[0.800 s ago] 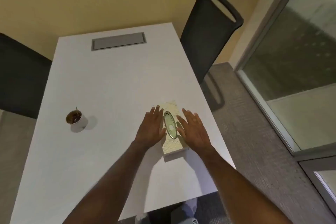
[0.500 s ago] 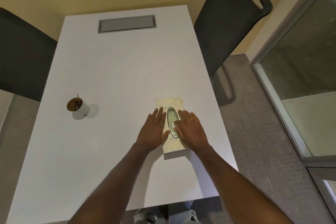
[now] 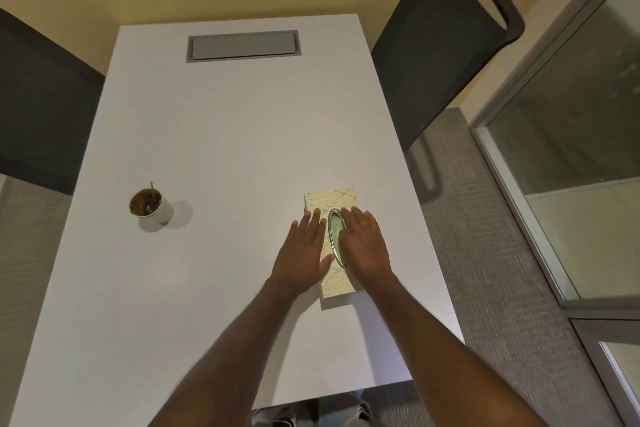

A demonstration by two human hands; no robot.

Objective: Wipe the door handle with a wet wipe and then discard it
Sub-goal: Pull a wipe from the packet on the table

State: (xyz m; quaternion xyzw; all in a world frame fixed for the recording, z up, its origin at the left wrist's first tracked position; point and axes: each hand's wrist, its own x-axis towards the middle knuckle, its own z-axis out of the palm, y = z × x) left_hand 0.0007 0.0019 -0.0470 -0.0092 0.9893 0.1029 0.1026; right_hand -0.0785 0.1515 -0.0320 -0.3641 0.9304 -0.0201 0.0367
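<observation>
A cream, leaf-patterned wipe box lies on the white table near its right edge. An oval, silver-rimmed opening in its top shows pale green wipe material. My left hand lies flat on the box's left side, fingers apart. My right hand rests on the right side of the box, and its fingertips reach over the opening's rim. Whether they pinch a wipe cannot be seen. No door handle is in view.
A white paper cup with brown liquid and a stirrer stands at the table's left. A grey cable hatch sits at the far end. A black chair stands at the right, another dark chair at the left. A glass partition runs along the right.
My right hand has slid left from beside the oval opening onto its rim. The left hand stays flat on the box. The camera view has shifted, so the table sits lower in frame.
</observation>
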